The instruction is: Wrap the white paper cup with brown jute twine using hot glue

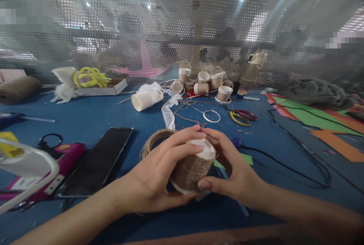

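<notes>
Both hands hold a paper cup (192, 169) wrapped in brown twine, with its white base facing up and tilted toward the right. My left hand (159, 169) curves round its left side, fingers over the white end and thumb low near the rim. On the other side, my right hand (230, 165) grips the cup with its thumb pressed on the twine; its other fingers are partly hidden behind the cup. Just behind my left hand lies a coil of twine (155, 140). A translucent stick (243, 210) and a green paper scrap (247, 158) lie near my right hand.
A phone (99, 161) and a magenta device (61, 161) lie at left. Behind are stacked paper cups (146, 100), white lace (168, 114), scissors (241, 117) and several twine-wrapped little baskets (217, 80). A black cable (287, 165) and coloured paper (315, 116) are at right.
</notes>
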A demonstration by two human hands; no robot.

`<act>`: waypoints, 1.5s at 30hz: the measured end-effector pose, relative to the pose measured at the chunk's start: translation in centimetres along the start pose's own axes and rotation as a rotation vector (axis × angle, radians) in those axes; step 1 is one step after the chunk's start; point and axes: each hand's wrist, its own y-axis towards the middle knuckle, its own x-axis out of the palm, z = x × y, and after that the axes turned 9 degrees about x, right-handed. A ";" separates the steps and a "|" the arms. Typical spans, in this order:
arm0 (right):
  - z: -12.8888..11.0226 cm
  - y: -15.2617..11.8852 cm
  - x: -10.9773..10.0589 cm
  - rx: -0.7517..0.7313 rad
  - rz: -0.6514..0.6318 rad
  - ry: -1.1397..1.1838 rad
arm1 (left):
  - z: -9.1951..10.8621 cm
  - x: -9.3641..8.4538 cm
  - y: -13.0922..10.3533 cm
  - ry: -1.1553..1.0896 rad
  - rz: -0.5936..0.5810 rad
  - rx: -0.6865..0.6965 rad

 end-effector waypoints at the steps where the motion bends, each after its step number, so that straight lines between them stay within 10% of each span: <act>1: 0.0 0.0 0.0 -0.008 0.016 -0.017 | 0.0 0.0 0.0 0.006 -0.009 -0.001; 25: -0.1 -0.1 -1.0 -0.270 0.158 -0.622 | -0.6 0.3 -0.7 0.194 -0.127 -0.275; 45: -0.6 -0.6 -1.0 -0.174 0.147 -0.449 | -0.3 -0.3 -0.3 0.168 -0.105 -0.355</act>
